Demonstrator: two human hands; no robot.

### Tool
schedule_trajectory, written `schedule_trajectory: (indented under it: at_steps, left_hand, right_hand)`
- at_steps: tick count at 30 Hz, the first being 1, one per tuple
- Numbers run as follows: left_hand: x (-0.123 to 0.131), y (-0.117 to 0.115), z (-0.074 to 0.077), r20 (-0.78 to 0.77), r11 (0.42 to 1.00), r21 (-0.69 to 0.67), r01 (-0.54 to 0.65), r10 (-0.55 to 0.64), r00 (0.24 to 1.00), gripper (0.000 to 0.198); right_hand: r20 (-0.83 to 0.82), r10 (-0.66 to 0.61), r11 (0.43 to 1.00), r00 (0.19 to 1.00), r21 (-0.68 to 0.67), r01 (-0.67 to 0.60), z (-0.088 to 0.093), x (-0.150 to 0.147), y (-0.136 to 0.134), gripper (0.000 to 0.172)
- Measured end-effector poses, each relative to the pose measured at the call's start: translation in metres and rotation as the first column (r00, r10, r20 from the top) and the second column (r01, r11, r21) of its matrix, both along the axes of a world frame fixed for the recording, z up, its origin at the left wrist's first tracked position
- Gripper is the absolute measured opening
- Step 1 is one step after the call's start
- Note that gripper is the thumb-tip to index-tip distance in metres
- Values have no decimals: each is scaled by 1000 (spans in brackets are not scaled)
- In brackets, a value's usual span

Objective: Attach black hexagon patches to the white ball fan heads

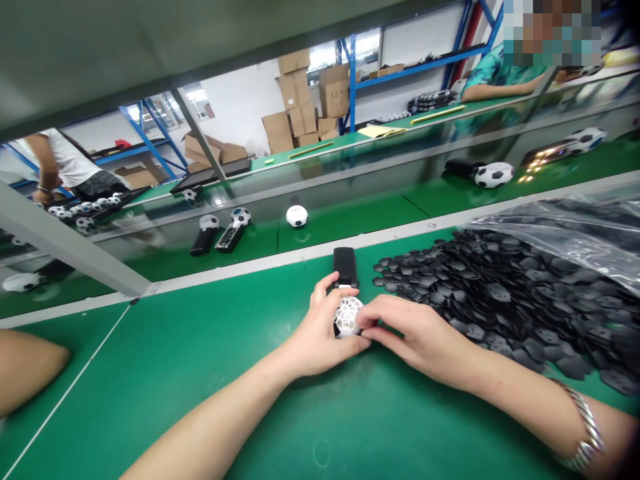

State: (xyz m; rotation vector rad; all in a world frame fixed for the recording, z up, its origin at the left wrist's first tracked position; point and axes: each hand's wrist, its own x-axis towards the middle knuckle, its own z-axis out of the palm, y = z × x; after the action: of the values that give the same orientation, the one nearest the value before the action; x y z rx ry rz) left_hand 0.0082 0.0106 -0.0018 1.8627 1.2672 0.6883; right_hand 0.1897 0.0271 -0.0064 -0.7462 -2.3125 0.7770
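Note:
My left hand [325,327] is wrapped round a white football-shaped piece [349,315] with an open lattice face turned up. A black rectangular handle [345,265] joins the ball on its far side and lies on the green table. At the ball's right edge, my right hand [405,330] is closed with thumb and forefinger pinched together. Whatever those fingertips hold, if anything, is hidden. To the right spreads a pile of flat black pentagon-like pieces [480,287], close to the right hand.
Clear plastic sheeting [565,230] covers part of the pile. Beyond a grey rail [260,260], football-headed items [297,216] with black handles stand on a green belt [340,217]. A grey post [75,240] rises at left. Another person's arm [30,367] rests at the left edge; two people are farther back.

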Motion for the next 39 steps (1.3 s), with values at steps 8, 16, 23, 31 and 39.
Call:
schedule_trajectory:
  at_steps: [8, 16, 23, 31, 39]
  left_hand:
    - [-4, 0, -3, 45, 1000, -14, 18, -17, 999, 59]
    - [-6, 1, -3, 24, 997, 31, 73, -74, 997, 54]
    - [-4, 2, -6, 19, 994, 70, 83, -85, 996, 54]
    - [-8, 10, -7, -20, 998, 25, -58, 59, 998, 61]
    - [-15, 13, 5, 10, 998, -53, -38, 38, 999, 59]
  right_hand:
    - [-94, -140, 974, 986, -193, 120, -6, -3, 5, 7]
    - [-95, -132, 964, 987, -243, 105, -8, -5, 7, 9]
    - [-15, -139, 899, 990, -422, 119, -3, -2, 14, 12]
    - [433, -163, 965, 886, -115, 234, -2, 15, 18, 6]
    - [347, -77, 954, 935, -246, 170, 4, 13, 10, 8]
